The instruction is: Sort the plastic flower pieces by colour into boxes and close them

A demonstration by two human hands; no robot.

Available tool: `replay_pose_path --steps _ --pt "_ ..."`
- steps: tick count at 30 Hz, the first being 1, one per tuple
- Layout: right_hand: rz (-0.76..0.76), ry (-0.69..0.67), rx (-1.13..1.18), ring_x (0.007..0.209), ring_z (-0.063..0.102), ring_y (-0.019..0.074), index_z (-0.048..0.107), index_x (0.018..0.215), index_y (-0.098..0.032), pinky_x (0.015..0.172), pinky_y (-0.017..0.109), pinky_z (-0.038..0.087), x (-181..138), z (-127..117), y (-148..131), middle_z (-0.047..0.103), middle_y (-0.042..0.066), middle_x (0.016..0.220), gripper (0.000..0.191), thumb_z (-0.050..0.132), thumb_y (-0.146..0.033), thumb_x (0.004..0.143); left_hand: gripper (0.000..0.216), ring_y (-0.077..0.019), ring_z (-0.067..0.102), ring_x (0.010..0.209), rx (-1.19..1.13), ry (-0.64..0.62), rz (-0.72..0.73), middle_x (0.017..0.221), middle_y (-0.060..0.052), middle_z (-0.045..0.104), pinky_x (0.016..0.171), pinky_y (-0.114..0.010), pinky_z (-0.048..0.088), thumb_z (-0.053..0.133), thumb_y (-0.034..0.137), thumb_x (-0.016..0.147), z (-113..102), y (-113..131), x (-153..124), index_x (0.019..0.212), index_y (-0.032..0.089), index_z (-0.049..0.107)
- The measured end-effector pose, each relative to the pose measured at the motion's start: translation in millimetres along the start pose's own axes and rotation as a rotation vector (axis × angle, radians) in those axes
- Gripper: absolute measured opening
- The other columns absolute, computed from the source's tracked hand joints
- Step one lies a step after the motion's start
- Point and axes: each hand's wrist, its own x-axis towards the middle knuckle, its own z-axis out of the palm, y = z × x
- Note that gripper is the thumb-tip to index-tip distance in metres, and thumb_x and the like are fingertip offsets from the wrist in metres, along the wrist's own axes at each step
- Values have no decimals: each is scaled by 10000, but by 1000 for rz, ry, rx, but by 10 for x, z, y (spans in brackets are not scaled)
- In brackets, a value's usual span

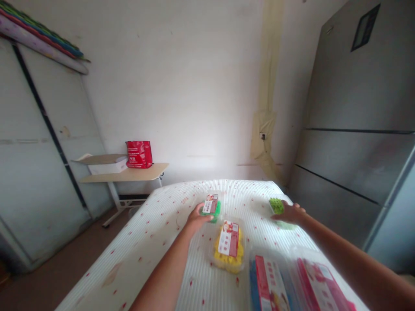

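Note:
My left hand (196,218) grips the near side of a clear pack of green bricks (211,207) with a red and white label, resting on the white bed (155,233). My right hand (289,213) reaches to the bed's far right and holds a green studded block piece (276,205) over a clear lid or tray. A clear pack of yellow bricks (229,246) lies between my arms. Two larger clear packs, one blue (267,283) and one red (319,283), sit at the near right.
A grey fridge (359,129) stands right of the bed. A small side table (129,175) at the left wall carries a red bag (139,153) and a white box (106,164). Grey wardrobe doors (35,172) fill the left.

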Motion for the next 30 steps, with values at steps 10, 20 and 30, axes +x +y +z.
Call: replay_pose_path --steps 10,20,30 --pt "-103 -16 128 1147 440 315 390 1294 -172 892 415 343 -79 -72 -249 466 179 1237 739 519 -554 675 722 -249 460 1146 169 250 86 1238 -112 504 950 -374 357 680 286 608 35 58 -103 1271 195 408" --pt "-553 27 378 1175 411 296 404 1296 -178 956 356 349 -1029 -884 -1093 426 124 1293 801 634 -516 608 463 -204 584 955 -250 172 11 1073 -129 606 764 -296 478 544 396 730 -174 593 -1069 1116 141 531" --pt "-892 -199 409 1288 158 395 355 1333 -170 1000 506 262 -2426 -452 -1812 160 180 1435 982 695 -562 499 615 -188 608 809 -449 129 -179 1077 -115 590 593 -259 499 513 557 718 -583 488 -2066 1213 196 464"
